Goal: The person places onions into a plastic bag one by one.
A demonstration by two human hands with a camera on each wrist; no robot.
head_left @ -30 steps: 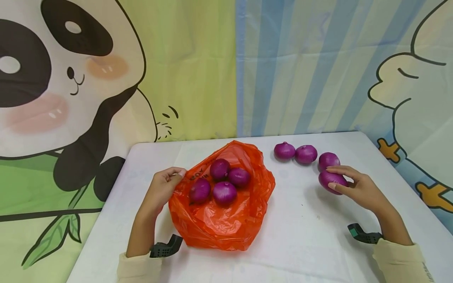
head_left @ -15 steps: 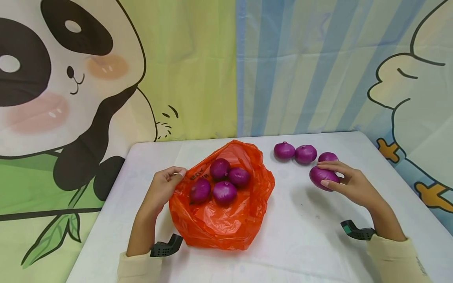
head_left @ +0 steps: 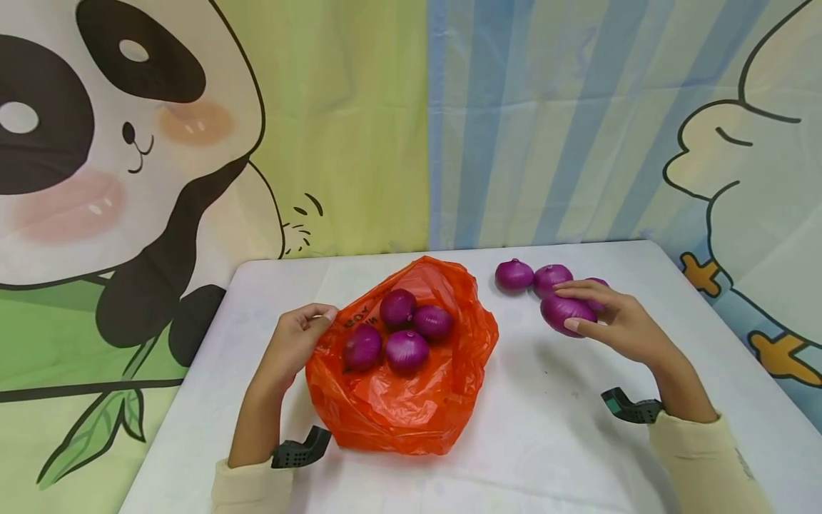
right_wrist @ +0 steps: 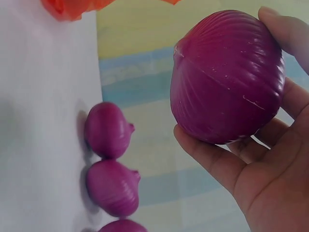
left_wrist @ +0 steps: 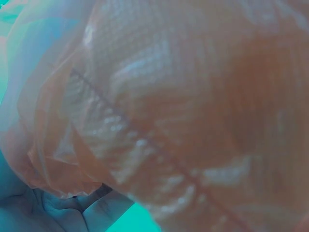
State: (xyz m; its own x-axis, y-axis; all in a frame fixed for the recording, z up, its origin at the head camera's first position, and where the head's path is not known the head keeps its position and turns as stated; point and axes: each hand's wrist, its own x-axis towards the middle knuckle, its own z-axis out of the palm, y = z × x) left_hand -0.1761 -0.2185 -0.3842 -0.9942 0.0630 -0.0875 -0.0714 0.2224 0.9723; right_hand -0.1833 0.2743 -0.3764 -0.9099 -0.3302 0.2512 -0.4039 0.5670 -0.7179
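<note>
My left hand (head_left: 297, 345) pinches the left rim of a red plastic bag (head_left: 411, 417) in the head view. Inside the spread bag lie several purple onions (head_left: 407, 351). The left wrist view is mostly filled by the blurred bag film (left_wrist: 203, 96), with part of the hand (left_wrist: 63, 208) below it. On the right, my right hand (head_left: 629, 332) grips a purple onion (head_left: 565, 314) above the table, apart from the bag. The right wrist view shows this onion (right_wrist: 227, 77) held between thumb and curled fingers (right_wrist: 210, 157).
At the back right, two onions (head_left: 514, 275) sit side by side on the white table (head_left: 514, 442). A third onion (head_left: 599, 283) is partly hidden behind my right hand. A printed curtain (head_left: 359, 143) hangs beyond the table's back edge.
My right hand has moved left and slightly away from me, carrying its onion off from beside the third onion. The left hand and the bag have stayed in place.
</note>
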